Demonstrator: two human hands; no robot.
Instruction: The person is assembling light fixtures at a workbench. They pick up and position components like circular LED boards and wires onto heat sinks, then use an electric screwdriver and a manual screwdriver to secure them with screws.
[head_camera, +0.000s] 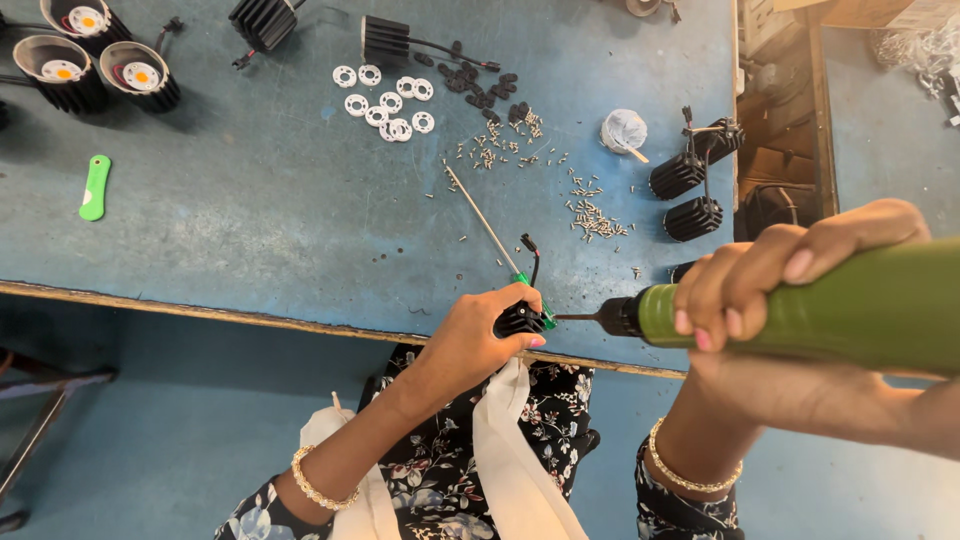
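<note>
Lying level, the green electric screwdriver (800, 315) is clasped in the right hand (770, 280), bit pointing left into the black finned housing (520, 320) clamped by the left hand (480, 335).

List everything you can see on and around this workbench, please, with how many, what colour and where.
table: one, worn blue, fills the upper picture
white rings: about nine, top centre
small screws: many, silver, scattered centre
small black parts: a cluster, right of the rings
finned housings with round inserts: three, black, top left
finned heat sinks: about four loose, black, top and right edge
green handle: one, left side
long metal rod: one, silver, centre
small round pot: one, whitish, right of centre
finned part: one, black, in the left hand
power screwdriver: one, green, in the right hand, tip at the finned part
left hand: at table edge
right hand: lower right
</note>
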